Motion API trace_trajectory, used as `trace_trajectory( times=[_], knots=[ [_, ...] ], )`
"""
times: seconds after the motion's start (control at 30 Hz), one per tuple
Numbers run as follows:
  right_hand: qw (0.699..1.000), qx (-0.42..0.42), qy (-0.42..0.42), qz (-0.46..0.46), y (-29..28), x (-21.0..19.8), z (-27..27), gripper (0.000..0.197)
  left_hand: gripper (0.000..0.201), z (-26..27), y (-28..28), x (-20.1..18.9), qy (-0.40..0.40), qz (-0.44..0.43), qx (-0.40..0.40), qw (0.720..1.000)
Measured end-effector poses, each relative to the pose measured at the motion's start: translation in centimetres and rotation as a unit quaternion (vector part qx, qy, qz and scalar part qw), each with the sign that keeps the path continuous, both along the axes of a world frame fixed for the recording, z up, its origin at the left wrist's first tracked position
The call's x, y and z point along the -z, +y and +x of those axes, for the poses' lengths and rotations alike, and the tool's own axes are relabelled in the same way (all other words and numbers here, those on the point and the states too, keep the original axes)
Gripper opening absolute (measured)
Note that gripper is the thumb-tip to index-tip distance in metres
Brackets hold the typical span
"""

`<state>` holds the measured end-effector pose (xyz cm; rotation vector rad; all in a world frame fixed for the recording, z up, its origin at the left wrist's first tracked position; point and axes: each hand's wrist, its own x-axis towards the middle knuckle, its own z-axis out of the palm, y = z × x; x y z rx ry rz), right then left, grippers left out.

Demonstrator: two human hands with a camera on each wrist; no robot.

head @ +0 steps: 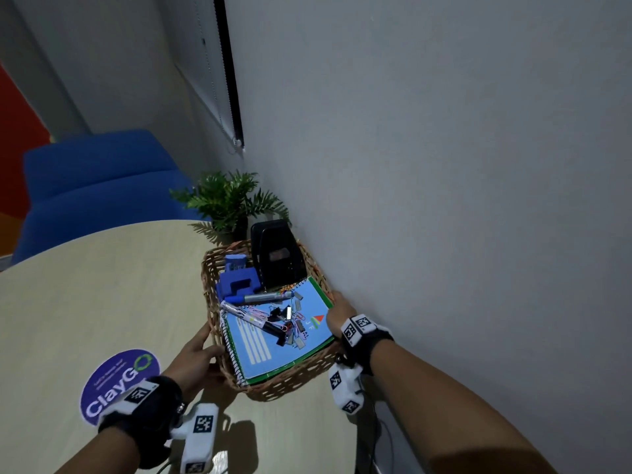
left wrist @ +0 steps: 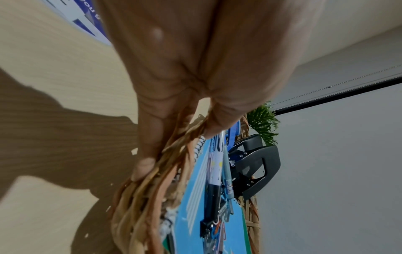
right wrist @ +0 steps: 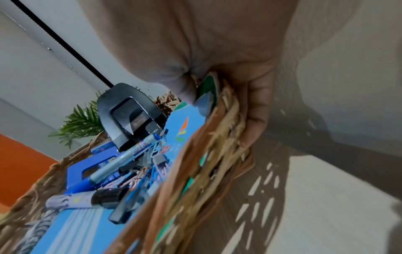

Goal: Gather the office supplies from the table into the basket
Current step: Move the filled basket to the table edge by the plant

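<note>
Between the two hands sits the brown woven wicker basket (head: 284, 388) on the pale wooden counter (head: 85, 295), its long axis running away from the person, left hand (head: 195, 357) gripping its left rim, right hand (head: 338, 311) gripping its right rim, supplies apparently gathered inside.

Both arms reach forward. Left hand (head: 193, 357) grips the basket (head: 284, 384) rim, thumb inside, fingers outside. Right hand (head: 338, 314) grips the opposite rim likewise.
</note>
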<state>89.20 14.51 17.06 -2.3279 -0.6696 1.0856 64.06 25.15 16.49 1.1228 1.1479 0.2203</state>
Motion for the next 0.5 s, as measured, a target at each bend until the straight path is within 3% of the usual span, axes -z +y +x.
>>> trace_trajectory(
  times=[0.33,0.5],
  knots=[
    [0.998,0.003,-0.065,-0.014,0.7,0.8,-0.6,0.056,0.061,0.1,0.6,1.8,0.014,-0.007,0.001,1.000],
    [0.984,-0.072,-0.155,-0.054,0.0,-0.6,-1.8,0.061,0.061,-0.1,0.3,0.9,0.028,-0.011,0.026,0.999]
  ],
)
